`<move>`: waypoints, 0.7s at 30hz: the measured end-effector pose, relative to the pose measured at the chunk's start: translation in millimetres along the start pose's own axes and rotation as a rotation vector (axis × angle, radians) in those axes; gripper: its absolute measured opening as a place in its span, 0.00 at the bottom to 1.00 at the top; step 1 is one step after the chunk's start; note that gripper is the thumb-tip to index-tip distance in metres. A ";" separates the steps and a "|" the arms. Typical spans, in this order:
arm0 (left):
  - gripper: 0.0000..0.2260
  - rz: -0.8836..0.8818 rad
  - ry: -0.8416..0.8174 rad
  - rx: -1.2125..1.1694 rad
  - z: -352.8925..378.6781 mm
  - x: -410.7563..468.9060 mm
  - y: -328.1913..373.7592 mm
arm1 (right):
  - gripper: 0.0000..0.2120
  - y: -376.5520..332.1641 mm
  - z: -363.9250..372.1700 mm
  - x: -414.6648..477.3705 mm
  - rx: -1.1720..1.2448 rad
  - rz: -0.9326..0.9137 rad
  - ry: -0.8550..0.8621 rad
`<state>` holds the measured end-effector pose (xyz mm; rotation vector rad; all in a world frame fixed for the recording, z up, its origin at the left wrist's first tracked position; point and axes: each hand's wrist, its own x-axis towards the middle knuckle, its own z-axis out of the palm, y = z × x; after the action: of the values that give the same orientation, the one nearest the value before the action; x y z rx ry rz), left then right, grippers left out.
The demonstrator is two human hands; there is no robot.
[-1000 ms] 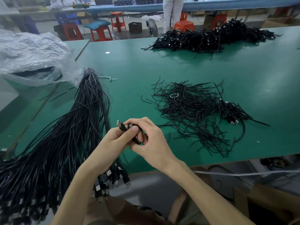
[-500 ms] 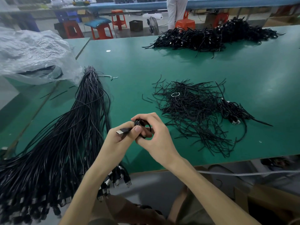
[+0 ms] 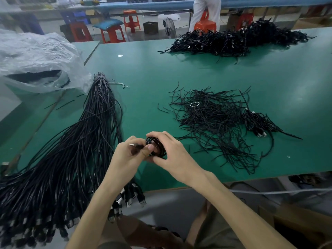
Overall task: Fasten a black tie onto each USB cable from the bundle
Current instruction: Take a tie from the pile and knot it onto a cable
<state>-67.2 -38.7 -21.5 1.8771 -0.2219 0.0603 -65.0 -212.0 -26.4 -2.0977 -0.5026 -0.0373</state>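
Both hands hold one coiled black USB cable (image 3: 156, 146) just above the green table (image 3: 147, 83) near its front edge. My left hand (image 3: 128, 155) pinches the cable by its silver plug end, which points left. My right hand (image 3: 172, 153) curls round the coil from the right. A long bundle of black USB cables (image 3: 75, 144) lies to the left, its plugs hanging over the table's front edge. A loose heap of black ties (image 3: 212, 121) is spread to the right of my hands.
A few tied cables (image 3: 258, 123) lie at the heap's right edge. A large pile of finished cables (image 3: 233, 40) sits at the far side. A crumpled clear plastic bag (image 3: 36, 60) lies at the left. Stools and a standing person are beyond the table.
The cable has been wound into a tighter coil between my hands. The plug end has swung from pointing up-left to pointing left, and both hands have shifted slightly.
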 end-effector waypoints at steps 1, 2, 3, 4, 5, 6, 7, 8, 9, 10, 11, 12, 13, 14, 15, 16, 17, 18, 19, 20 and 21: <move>0.07 -0.013 0.014 -0.030 1.0 -0.2 0.4 | 0.28 1.3 0.0 0.4 -0.005 0.032 -0.017; 0.06 -0.021 0.030 -0.059 1.8 -0.2 1.1 | 0.29 2.0 -0.2 0.5 -0.003 0.064 -0.038; 0.06 -0.022 0.045 -0.081 2.5 -0.2 2.0 | 0.29 2.5 -0.3 0.5 0.005 0.092 -0.061; 0.07 -0.020 0.055 -0.092 3.0 -0.2 3.2 | 0.27 2.8 -0.4 0.4 0.019 0.111 -0.079; 0.08 -0.022 0.057 -0.098 3.4 0.0 4.5 | 0.23 2.9 -0.7 0.2 0.027 0.119 -0.092; 0.08 -0.024 0.051 -0.104 3.8 0.3 5.7 | 0.19 2.7 -1.3 -0.1 0.017 0.119 -0.101; 0.09 -0.026 0.037 -0.106 4.2 0.6 6.6 | 0.17 2.3 -1.6 -0.5 -0.008 0.116 -0.110; 0.10 -0.030 0.023 -0.101 4.3 1.2 7.2 | 0.15 1.8 -1.7 -1.2 -0.037 0.113 -0.122; 0.12 -0.045 0.015 -0.098 4.2 2.4 7.8 | 0.15 1.4 -1.8 -2.2 -0.068 0.111 -0.134; 0.13 -0.072 0.015 -0.099 3.7 3.9 8.1 | 0.16 1.1 -2.2 -3.7 -0.105 0.107 -0.140; 0.15 -0.107 0.020 -0.107 3.2 5.3 8.5 | 0.16 1.2 -3.0 -4.9 -0.153 0.095 -0.138; 0.17 -0.147 0.029 -0.117 2.4 6.2 8.5 | 0.17 1.6 -4.6 -6.0 -0.210 0.077 -0.133; 0.19 -0.182 0.035 -0.127 1.6 6.5 8.4 | 0.17 2.4 -6.3 -6.7 -0.268 0.054 -0.130; 0.20 -0.200 0.029 -0.128 0.5 6.2 7.9 | 0.16 3.3 -8.0 -7.0 -0.322 0.029 -0.131; 0.20 -0.193 0.008 -0.119 -0.1 5.7 7.2 | 0.14 3.8 -9.3 -7.3 -0.371 0.004 -0.140; 0.19 -0.170 -0.022 -0.105 -0.5 5.0 6.2 | 0.12 3.7 -10.7 -7.6 -0.415 -0.015 -0.159; 0.18 -0.144 -0.052 -0.088 -0.4 4.4 5.4 | 0.09 3.1 -11.6 -8.0 -0.454 -0.024 -0.185; 0.18 -0.128 -0.075 -0.071 -0.4 4.0 4.6 | 0.07 2.4 -12.0 -8.5 -0.488 -0.024 -0.212; 0.18 -0.124 -0.092 -0.050 -0.3 4.1 4.2 | 0.08 2.0 -12.3 -8.9 -0.520 -0.023 -0.233; 0.19 -0.126 -0.109 -0.019 -0.9 4.5 3.8 | 0.08 1.9 -12.8 -9.2 -0.551 -0.024 -0.247; 0.19 -0.126 -0.134 0.023 -2.0 4.7 3.4 | 0.09 2.1 -13.5 -9.4 -0.577 -0.026 -0.254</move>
<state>-63.0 -38.5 -17.0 1.9156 -0.1950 -0.1503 -70.5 -227.1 -22.7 -2.6785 -0.7373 0.0796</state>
